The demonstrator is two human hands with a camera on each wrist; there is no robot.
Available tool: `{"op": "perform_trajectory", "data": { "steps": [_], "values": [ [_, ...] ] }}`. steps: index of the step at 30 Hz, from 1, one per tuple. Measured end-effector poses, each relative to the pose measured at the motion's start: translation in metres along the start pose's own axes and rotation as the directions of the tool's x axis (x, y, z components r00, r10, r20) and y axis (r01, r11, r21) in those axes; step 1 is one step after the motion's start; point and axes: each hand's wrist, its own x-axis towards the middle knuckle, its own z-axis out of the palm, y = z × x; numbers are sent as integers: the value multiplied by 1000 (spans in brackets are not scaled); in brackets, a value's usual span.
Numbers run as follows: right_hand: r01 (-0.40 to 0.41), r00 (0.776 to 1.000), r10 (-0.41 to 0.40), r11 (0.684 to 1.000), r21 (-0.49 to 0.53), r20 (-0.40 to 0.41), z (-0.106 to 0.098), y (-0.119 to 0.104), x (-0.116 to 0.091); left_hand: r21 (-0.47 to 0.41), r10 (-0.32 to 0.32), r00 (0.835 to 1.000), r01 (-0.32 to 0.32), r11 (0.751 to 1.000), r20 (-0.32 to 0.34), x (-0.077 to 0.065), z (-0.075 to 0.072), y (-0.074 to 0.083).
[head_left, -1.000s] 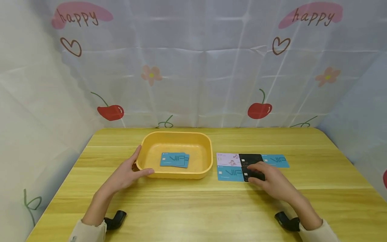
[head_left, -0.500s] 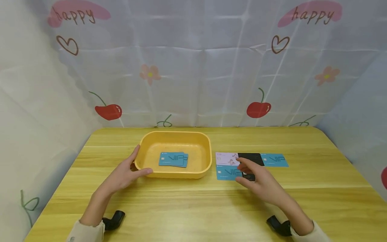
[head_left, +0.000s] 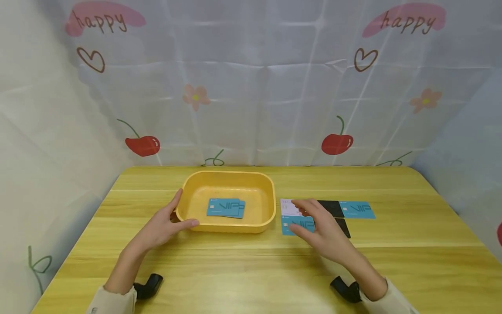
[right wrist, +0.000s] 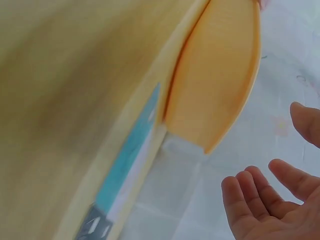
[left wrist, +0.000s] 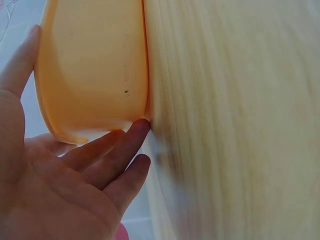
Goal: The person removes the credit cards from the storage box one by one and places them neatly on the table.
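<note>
My left hand [head_left: 161, 229] holds the left end of a yellow plastic basin [head_left: 270, 196], thumb at its front rim. The left wrist view shows several fingertips against the basin's end wall [left wrist: 95, 70]. Two blue VIP cards [head_left: 222, 207] overlap inside it. My right hand [head_left: 325, 235] hovers over the cards to the right of the basin, with nothing between thumb and fingers. Under its fingertips lie a front blue VIP card [head_left: 289, 226] and a pale pink VIP card [head_left: 287, 207], each partly hidden. A rear black card [head_left: 333, 208] and a front black card [head_left: 344, 227] are also partly covered.
Another blue card [head_left: 357, 209] lies at the right end of the back row. All of this is on a wood-grain table [head_left: 243, 270]. A white printed sheet [head_left: 251, 87] rises behind the table's back edge.
My right hand has moved left, off the front black card and over the front blue and pink cards. The left hand and the basin have stayed in place.
</note>
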Motion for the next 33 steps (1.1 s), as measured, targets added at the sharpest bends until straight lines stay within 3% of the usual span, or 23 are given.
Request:
{"op": "perform_trajectory", "data": {
  "steps": [9, 19, 33],
  "values": [
    [15, 1000, -15, 1000, -13, -5, 13, -20, 24, 2, 12, 1000, -12, 1000, -6, 0, 0, 1],
    [-51, 998, 53, 998, 42, -34, 34, -30, 44, 5, -2, 1000, 2, 1000, -10, -2, 0, 0],
    [-77, 996, 72, 990, 114, 50, 57, -44, 67, 15, 2, 1000, -2, 1000, -15, -1, 0, 1]
  ]
}}
